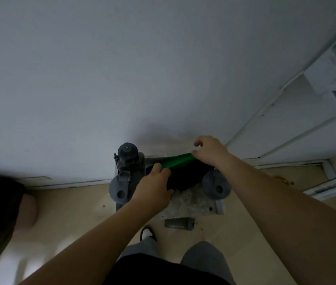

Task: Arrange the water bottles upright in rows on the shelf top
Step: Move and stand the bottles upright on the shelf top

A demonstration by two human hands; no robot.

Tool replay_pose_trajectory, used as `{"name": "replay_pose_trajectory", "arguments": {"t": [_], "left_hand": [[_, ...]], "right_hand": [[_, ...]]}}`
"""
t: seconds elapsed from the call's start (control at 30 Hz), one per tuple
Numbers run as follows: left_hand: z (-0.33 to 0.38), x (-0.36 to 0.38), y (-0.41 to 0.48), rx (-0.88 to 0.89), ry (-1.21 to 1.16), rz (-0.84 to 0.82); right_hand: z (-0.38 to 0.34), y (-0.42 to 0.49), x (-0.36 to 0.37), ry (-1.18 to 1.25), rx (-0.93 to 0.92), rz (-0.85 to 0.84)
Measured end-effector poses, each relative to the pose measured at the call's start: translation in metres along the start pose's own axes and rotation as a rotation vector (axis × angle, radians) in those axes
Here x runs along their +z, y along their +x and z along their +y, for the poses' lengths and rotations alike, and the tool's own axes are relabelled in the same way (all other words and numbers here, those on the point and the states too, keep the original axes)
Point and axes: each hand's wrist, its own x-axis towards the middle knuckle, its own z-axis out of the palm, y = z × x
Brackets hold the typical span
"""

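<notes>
View: one head-worn wide-angle camera, no second view to share ground with.
Position: above and just in front of the shelf top, over the person's own legs.
Facing: forward and steeply down, toward the white wall behind the shelf top.
Nearness: both forearms stretch from the bottom edge up to the shelf top at centre.
Edges: the floor lies left of the shelf top; white framing right of it bends with the lens.

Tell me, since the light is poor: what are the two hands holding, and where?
A green bottle lying sideways: the left hand grips one end, the right hand the other.
</notes>
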Motion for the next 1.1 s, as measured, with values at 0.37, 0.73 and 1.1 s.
{"name": "replay_pose_trajectory", "arguments": {"t": [0.37, 0.73, 1.1], "left_hand": [[0.019, 0.013, -0.002, -0.200, -0.095, 0.108], [0.037, 0.025, -0.016, -0.322, -0.156, 0.235], [0.026, 0.019, -0.032, -0.312, -0.263, 0.241]], "right_hand": [[0.035, 0.049, 0.029, -0.335, -0.157, -0.206], [0.003, 0.054, 0.004, -0.192, -0.392, -0.185], [-0.069, 0.021, 0.041, -0.039, -0.454, -0.076]]}}
